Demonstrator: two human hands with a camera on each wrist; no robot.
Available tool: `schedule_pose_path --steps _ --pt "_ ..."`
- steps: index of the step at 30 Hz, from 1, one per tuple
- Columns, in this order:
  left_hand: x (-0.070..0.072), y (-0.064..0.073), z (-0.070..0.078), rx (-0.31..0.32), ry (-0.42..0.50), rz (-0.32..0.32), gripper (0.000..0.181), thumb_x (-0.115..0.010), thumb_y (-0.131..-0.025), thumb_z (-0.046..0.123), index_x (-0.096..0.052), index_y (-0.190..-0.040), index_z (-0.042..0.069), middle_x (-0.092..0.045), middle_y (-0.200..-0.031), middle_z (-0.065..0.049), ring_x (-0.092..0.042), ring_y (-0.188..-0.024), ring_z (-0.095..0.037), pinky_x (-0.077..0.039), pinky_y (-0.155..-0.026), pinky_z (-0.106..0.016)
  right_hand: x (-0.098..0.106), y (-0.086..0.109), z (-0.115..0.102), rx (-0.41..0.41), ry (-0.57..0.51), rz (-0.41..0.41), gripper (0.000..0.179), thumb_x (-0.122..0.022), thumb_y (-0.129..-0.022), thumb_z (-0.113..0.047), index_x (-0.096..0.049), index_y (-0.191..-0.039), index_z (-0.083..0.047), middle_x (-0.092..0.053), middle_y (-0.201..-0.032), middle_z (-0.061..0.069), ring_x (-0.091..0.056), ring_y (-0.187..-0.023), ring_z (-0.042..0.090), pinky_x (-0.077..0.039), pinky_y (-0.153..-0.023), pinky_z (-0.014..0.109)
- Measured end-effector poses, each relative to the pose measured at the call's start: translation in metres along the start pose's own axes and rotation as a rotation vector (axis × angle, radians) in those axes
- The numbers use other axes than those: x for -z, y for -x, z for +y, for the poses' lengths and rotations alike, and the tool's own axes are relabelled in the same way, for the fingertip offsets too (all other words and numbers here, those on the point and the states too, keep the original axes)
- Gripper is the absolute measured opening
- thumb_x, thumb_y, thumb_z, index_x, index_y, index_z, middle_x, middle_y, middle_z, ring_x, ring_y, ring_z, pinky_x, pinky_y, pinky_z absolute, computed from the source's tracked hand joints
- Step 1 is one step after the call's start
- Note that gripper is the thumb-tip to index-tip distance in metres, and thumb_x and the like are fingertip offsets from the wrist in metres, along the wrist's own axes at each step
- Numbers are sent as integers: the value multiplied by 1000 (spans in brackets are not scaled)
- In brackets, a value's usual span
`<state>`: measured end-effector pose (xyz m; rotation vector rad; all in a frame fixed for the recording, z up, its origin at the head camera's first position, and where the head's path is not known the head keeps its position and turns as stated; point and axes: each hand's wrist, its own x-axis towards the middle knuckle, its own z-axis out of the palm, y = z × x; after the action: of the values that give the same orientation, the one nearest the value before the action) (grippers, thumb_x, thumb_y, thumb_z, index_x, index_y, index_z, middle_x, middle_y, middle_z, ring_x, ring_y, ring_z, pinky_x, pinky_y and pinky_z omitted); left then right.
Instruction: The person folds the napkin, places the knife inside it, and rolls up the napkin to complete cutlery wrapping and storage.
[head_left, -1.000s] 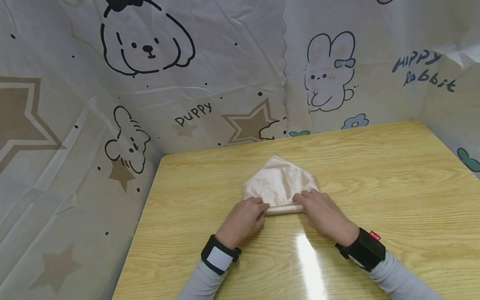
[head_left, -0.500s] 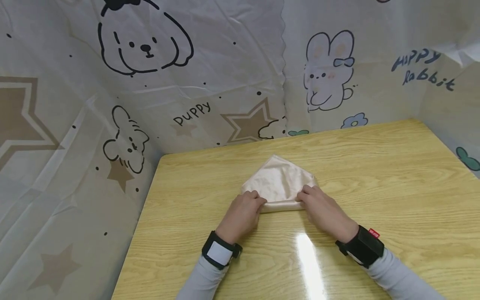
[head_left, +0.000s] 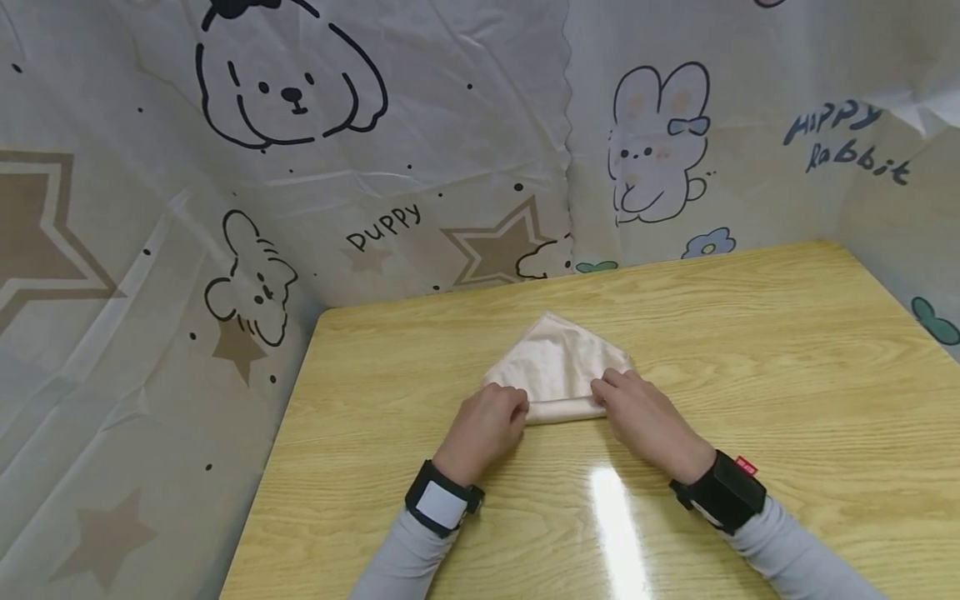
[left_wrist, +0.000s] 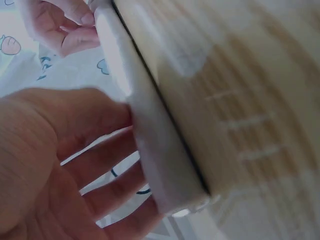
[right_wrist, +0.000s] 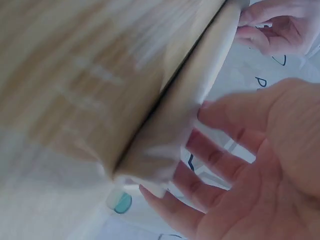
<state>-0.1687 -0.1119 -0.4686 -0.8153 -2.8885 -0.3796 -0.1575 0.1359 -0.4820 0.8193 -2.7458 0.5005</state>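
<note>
A pale pink satin cloth (head_left: 557, 358) lies folded on the table, its far side coming to a point. Its near edge is rolled into a tube (head_left: 564, 410). My left hand (head_left: 487, 425) holds the left end of this roll, thumb on the near side and fingers reaching over it, as the left wrist view shows from below. At the right end, my right hand (head_left: 648, 417) holds the roll in the same way. In the right wrist view the roll (right_wrist: 172, 117) runs along the fingertips. Both ends of the roll are partly covered by the hands in the head view.
The wood-grain table (head_left: 750, 350) extends around the cloth, with a bright light reflection in front. A cream curtain (head_left: 465, 150) printed with cartoon animals and stars stands behind the table and along its sides.
Both hands have moved slightly away from me with the rolled edge, and the left hand has shifted a little left. The flat part of the cloth looks slightly shorter.
</note>
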Motion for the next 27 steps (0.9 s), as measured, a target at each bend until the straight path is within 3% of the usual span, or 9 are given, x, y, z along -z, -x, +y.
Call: schedule_pose_path --steps 4,8,11,16,21,27 --pt "3 4 3 -12 5 -39 15 -68 -78 8 -62 -68 17 -55 -70 6 -47 -66 -11 -41 -51 -26 8 4 -2 -22 -16 -42 17 -70 -80 0 -69 -94 -10 -60 -91 3 -53 -80 21 -46 -58 32" --pt "5 6 6 -64 -81 -48 9 -70 -72 7 -66 -70 16 -55 -80 3 -45 -72 -16 -43 -55 -28 13 8 -6 -31 -54 -87 23 -71 -76 2 -68 -97 -8 -60 -91 4 -57 -79 21 -46 -51 29" --pt "4 5 7 -82 -128 -48 10 -70 -74 6 -70 -75 17 -57 -82 2 -46 -74 -15 -46 -60 -28 14 8 -8 -41 -61 -90 23 -69 -77 4 -68 -96 -7 -59 -89 5 -57 -77 22 -45 -49 28" --pt "0 3 1 -69 -67 -56 15 -69 -74 2 -70 -79 15 -56 -79 4 -49 -71 -11 -48 -60 -27 13 7 -11 -61 -63 -76 22 -68 -76 5 -67 -94 -6 -59 -85 6 -57 -71 20 -47 -50 31" --pt "-1 3 -2 -98 -31 -53 16 -66 -71 2 -69 -81 14 -57 -79 5 -50 -71 -10 -48 -61 -27 9 8 -12 -68 -38 -52 18 -66 -77 5 -66 -92 -6 -56 -83 6 -53 -64 19 -46 -49 32" --pt "0 4 -3 -128 -25 -63 16 -64 -70 6 -68 -84 13 -56 -80 6 -49 -72 -10 -47 -61 -26 10 8 -12 -55 -37 -45 17 -67 -78 4 -68 -92 -4 -55 -86 7 -54 -68 19 -46 -51 31"
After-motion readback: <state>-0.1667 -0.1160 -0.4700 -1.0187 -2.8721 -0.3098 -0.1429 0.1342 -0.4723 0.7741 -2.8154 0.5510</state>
